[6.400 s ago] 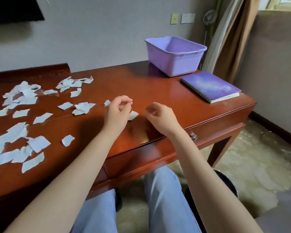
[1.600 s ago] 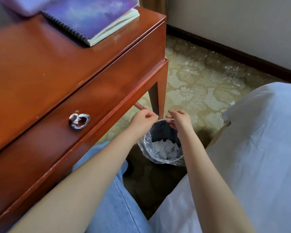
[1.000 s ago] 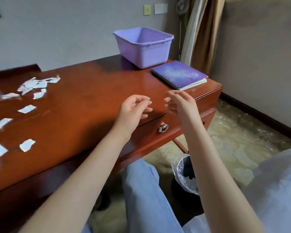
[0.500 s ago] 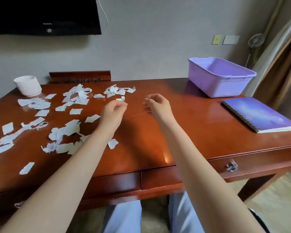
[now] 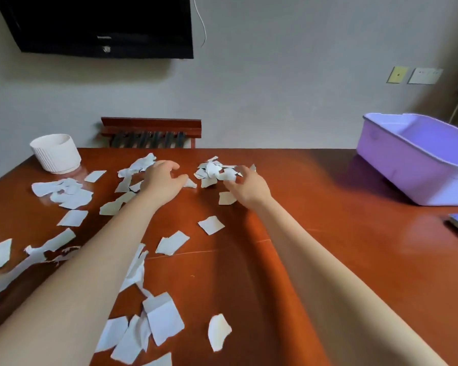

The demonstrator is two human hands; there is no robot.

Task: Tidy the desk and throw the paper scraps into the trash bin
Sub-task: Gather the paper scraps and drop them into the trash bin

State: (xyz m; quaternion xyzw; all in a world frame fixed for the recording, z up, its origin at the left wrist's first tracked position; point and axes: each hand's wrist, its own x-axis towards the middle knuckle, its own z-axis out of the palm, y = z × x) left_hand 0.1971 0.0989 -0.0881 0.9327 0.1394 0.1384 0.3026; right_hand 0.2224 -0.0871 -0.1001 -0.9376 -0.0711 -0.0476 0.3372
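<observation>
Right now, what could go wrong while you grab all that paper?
The right hand is grabbing a loose pile of small bits, so some could slip out when it lifts. The left arm lies over scraps near the front edge of the desk, and pulling back might brush a few onto the floor.
</observation>
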